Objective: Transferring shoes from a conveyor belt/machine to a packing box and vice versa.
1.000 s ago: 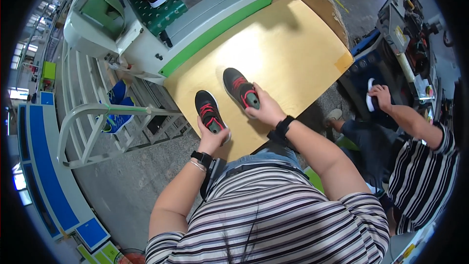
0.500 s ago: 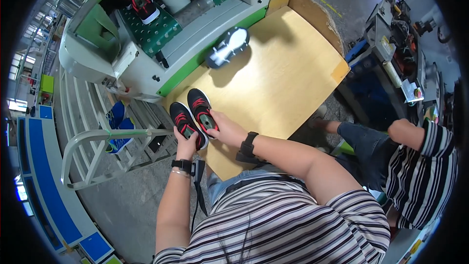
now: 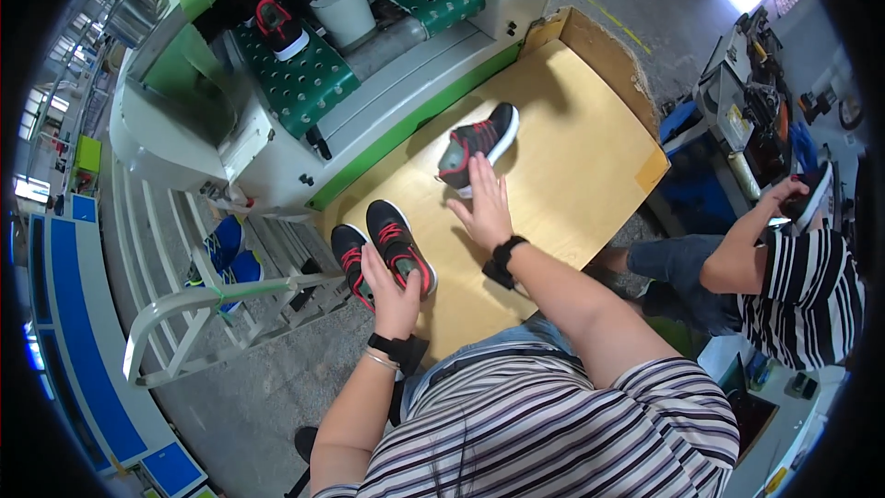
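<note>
A pair of black sneakers with red laces, the left one (image 3: 350, 249) and the right one (image 3: 391, 227), stands side by side at the table's left edge. My left hand (image 3: 392, 302) lies over their heel ends, fingers stretched out and partly covering both. Farther right, a third sneaker (image 3: 477, 138) of the same kind rests sole down, toe pointing away to the right. The fingertips of my right hand (image 3: 486, 207) reach its heel end, fingers extended and not wrapped round it; whether they touch is unclear.
Behind the wooden table (image 3: 572, 129) is a machine with a green perforated belt (image 3: 300, 83) carrying more sneakers and a white bucket (image 3: 343, 11). Blue shoes (image 3: 230, 249) sit on a metal rack (image 3: 184, 290) at left. At right, a co-worker (image 3: 793, 286) holds a shoe (image 3: 815, 194).
Both hands have let go of the pair, which now stands on the table. My right hand has moved right to the third sneaker, which was sole up and is now upright.
</note>
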Demonstrator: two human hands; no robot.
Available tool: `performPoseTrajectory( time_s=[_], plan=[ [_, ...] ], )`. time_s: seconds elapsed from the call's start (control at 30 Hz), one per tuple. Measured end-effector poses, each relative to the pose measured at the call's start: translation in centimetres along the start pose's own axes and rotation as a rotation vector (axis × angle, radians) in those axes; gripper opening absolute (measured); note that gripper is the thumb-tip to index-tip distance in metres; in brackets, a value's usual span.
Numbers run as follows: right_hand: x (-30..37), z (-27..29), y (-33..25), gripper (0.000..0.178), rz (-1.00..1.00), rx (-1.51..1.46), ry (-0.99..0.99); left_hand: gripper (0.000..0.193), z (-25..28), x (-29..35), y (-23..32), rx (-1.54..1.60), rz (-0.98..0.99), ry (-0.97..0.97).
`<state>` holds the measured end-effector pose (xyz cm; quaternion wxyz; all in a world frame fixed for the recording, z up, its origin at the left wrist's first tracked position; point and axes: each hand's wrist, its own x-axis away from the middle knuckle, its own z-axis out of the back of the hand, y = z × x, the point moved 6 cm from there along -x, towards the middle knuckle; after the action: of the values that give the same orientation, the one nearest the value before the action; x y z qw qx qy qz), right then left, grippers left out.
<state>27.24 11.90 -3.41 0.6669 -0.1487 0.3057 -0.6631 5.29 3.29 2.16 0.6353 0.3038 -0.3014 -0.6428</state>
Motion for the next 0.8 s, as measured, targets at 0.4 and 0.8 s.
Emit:
performPoseTrajectory(
  time_s=[0.4,0.8],
  plan=[
    [-2.0,0.9,2.6,0.093,-0.252,-0.329,0.180,0.061,-3.1,-1.3,0.3,-0.369,-0.136,-0.070],
    [8.6,-0.2,-1.1,0.110,0.159,-0.358,-0.690,0.075,-3.4,-0.8,-0.3,-0.385,-0.094,-0.082]
  ],
)
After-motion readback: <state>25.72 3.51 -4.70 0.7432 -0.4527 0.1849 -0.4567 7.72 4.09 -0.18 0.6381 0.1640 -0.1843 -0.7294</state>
